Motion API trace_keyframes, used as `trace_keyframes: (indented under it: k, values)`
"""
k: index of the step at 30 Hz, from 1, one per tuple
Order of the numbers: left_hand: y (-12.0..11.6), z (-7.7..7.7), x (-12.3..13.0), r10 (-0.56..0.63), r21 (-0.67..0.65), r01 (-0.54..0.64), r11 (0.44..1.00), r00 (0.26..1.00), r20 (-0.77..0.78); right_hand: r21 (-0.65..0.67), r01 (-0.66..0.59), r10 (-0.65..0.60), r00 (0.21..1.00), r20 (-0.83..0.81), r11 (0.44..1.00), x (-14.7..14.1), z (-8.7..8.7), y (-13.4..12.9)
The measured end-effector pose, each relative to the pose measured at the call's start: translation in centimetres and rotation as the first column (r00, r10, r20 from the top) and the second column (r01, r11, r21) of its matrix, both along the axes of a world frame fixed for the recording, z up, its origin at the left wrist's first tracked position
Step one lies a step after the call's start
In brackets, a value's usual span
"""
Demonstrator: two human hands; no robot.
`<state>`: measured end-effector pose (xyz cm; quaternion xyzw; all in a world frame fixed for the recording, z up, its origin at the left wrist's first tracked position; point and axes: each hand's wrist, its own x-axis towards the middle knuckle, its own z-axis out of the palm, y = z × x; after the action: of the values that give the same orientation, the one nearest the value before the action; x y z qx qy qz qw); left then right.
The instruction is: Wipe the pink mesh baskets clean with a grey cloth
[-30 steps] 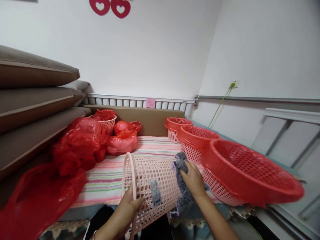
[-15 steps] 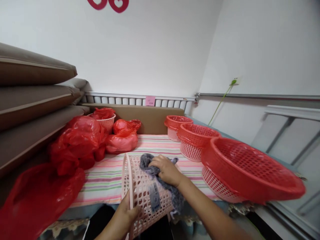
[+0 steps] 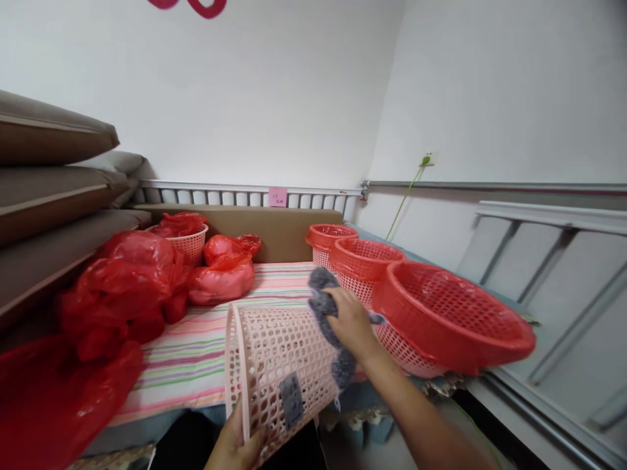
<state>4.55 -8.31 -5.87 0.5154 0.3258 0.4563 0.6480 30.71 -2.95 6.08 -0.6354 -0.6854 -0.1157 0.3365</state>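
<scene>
My right hand (image 3: 350, 321) clutches a bunched grey cloth (image 3: 326, 310) at the base of the pale pink, hole-patterned basket (image 3: 289, 365), tipped sideways before the bed (image 3: 191, 365); my left hand (image 3: 240, 440) grips its rim.

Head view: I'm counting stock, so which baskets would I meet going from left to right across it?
Back-left basket topped with red plastic → tilted pink basket, held by the left hand → small red-topped basket → middle red-topped basket → large red-topped basket.
</scene>
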Motion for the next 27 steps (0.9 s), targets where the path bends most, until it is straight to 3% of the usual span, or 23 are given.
trace_keyframes:
  k: [1,3,4,6,8,11,14,17,19,21,27]
  values:
    - [0.0,-0.4,0.2,-0.009,0.002,0.009,1.000,1.000,0.011,0.028,-0.073,0.073,0.997,0.016,0.997,-2.4,0.6,0.0]
    - [-0.1,-1.0,0.5,-0.044,-0.001,0.044,0.999,0.999,0.023,0.055,-0.339,0.337,0.940,0.051,0.939,-6.8,1.1,0.3]
    - [-0.1,-1.2,0.6,-0.053,-0.004,0.053,0.999,0.998,0.020,0.037,-0.416,0.414,0.909,0.048,0.908,-8.5,0.8,0.4]
    - [-0.2,-1.6,0.6,-0.063,-0.014,0.063,0.998,0.998,0.002,-0.001,-0.427,0.427,0.904,-0.002,0.904,-10.7,-0.2,0.7]
    - [-0.2,-1.6,0.4,-0.090,-0.035,0.090,0.995,0.996,-0.013,-0.018,-0.363,0.362,0.931,-0.056,0.932,-11.3,-1.3,0.8]
    - [0.0,-0.3,0.3,-0.121,-0.082,0.121,0.989,0.993,0.010,-0.018,-0.288,0.286,0.955,-0.072,0.957,-10.9,-2.3,0.7]
    - [0.7,2.8,0.8,-0.050,-0.118,0.065,0.991,0.991,0.123,-0.040,-0.254,0.253,0.967,-0.036,0.966,-10.8,-2.3,0.6]
    - [1.2,6.1,1.4,-0.042,-0.189,0.093,0.978,0.965,0.259,-0.087,-0.221,0.221,0.975,-0.006,0.972,-10.8,-2.3,0.9]
    - [1.0,7.3,1.5,-0.040,-0.243,0.122,0.962,0.948,0.316,-0.145,-0.175,0.180,0.983,0.023,0.974,-10.0,-2.5,1.4]
    - [0.4,7.3,1.6,-0.041,-0.265,0.136,0.955,0.941,0.336,-0.206,-0.099,0.112,0.992,0.053,0.973,-8.2,-2.9,2.1]
    - [-1.2,4.7,2.1,-0.120,-0.226,0.190,0.955,0.949,0.293,-0.263,0.118,-0.101,0.992,0.078,0.958,-1.8,-4.3,2.8]
